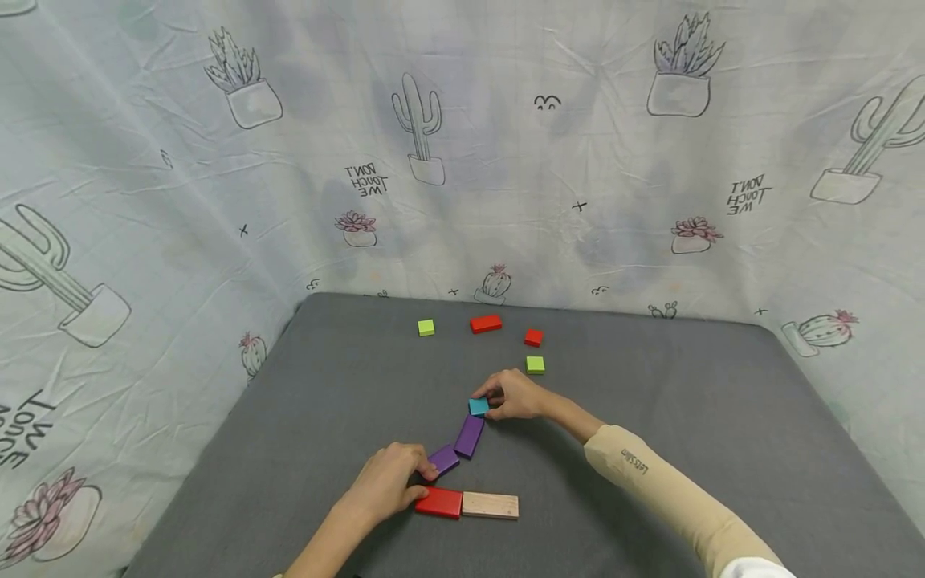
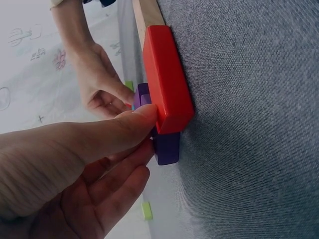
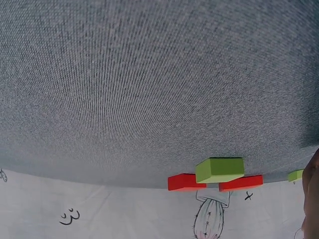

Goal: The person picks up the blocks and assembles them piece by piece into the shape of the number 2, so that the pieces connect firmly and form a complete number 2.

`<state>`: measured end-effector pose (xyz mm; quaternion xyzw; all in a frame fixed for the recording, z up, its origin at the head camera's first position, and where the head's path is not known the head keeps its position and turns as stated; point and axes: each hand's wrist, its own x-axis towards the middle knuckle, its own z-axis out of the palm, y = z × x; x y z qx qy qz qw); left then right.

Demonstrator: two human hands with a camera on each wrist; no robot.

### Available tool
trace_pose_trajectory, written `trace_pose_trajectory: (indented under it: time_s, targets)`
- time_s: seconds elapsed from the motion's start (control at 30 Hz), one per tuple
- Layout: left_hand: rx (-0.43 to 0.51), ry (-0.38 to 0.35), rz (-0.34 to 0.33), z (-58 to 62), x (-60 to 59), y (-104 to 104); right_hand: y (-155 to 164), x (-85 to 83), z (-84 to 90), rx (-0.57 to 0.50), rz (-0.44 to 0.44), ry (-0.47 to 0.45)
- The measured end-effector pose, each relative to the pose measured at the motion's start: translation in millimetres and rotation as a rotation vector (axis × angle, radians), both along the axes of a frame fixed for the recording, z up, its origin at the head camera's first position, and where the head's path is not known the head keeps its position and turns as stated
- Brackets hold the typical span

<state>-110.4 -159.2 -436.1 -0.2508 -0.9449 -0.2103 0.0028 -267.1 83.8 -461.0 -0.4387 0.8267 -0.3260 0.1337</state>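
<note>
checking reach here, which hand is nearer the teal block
Right. The right hand pinches the teal block at the top of the purple row. The left hand is down by the red block, two purple blocks away.

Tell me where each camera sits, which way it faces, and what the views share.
Head: worn on the head, looking down at the grey table; both hands and forearms show.
Left wrist: low beside the left hand, facing the red block its thumb touches; the right hand shows behind.
Right wrist: skims the table toward the far green block; only a sliver of hand shows.
Shared: head and left wrist both show the red block.
</note>
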Motion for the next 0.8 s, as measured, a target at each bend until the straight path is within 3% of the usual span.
trace_pose_trajectory:
  time_s: [0.23,0.37,0.47,0.6,0.7,0.8]
  targets:
    - [0.004,-0.007,0.005,-0.3,0.1,-0.3,0.8,-1.6,-1.1,-0.004,0.002,-0.013]
    - [0.008,-0.014,0.002,-0.4,0.3,0.3,8.9,-5.8,7.1,-0.022,-0.026,-0.039]
    - [0.011,-0.014,0.0,-0.5,-0.3,0.6,22.7,-13.6,16.7,0.01,-0.1,0.08]
    - [0.013,-0.014,0.003,-0.3,-2.0,0.6,44.0,-25.3,23.5,0.191,-0.218,0.278]
    - [0.012,-0.02,0.003,0.0,-2.6,0.0,55.9,-30.2,21.1,0.272,-0.25,0.284]
    - [0.009,-0.023,-0.001,0.0,-2.7,-0.6,62.4,-32.9,12.0,0.237,-0.249,0.296]
